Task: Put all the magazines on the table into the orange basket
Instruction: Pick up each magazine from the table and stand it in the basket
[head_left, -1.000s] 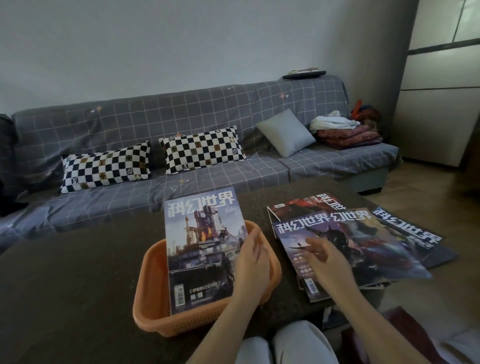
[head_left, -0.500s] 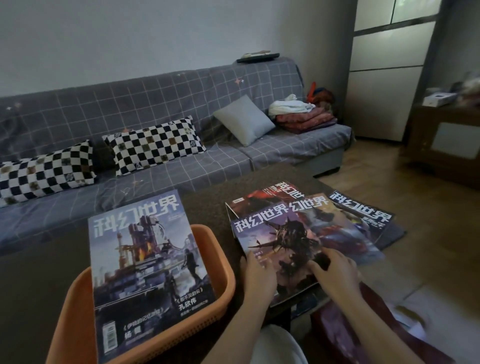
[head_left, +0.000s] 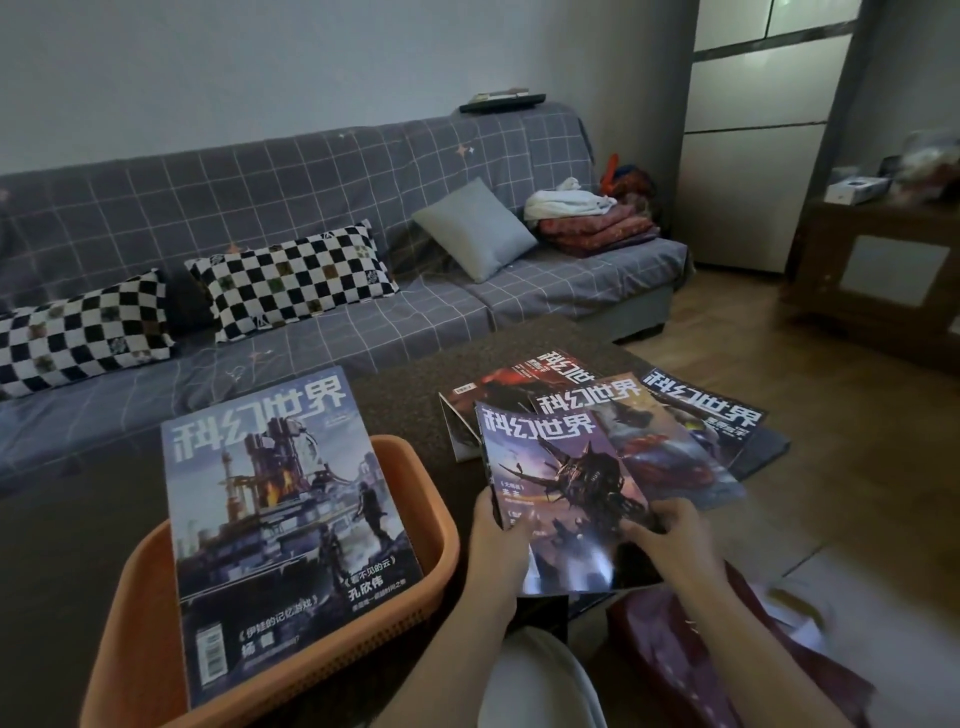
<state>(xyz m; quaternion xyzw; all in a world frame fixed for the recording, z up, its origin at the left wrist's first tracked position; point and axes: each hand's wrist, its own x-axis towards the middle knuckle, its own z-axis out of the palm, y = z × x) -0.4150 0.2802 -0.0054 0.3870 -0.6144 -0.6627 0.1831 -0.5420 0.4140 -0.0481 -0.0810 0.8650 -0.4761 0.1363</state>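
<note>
An orange basket (head_left: 395, 587) sits on the dark table (head_left: 405, 410) at the lower left, with a blue magazine (head_left: 275, 519) leaning in it and sticking out over its rim. To its right, both hands hold a purple magazine (head_left: 561, 483), tilted up off the table. My left hand (head_left: 498, 545) grips its lower left edge and my right hand (head_left: 670, 535) its lower right corner. Behind it lie three more magazines, fanned out: a red one (head_left: 519, 379), one with a red shape on its cover (head_left: 660, 452), and a dark one (head_left: 711, 415) at the right.
A grey checked sofa (head_left: 311, 208) with two chequered pillows and a grey cushion (head_left: 472, 228) runs behind the table. Folded blankets (head_left: 592, 223) lie at its right end. A wooden cabinet (head_left: 878, 270) stands at the right. A dark red bag (head_left: 675, 660) lies by my knee.
My left hand left the blue magazine in the basket and moved right. Both hands took hold of the purple magazine and lifted its near edge. The view swung to the right.
</note>
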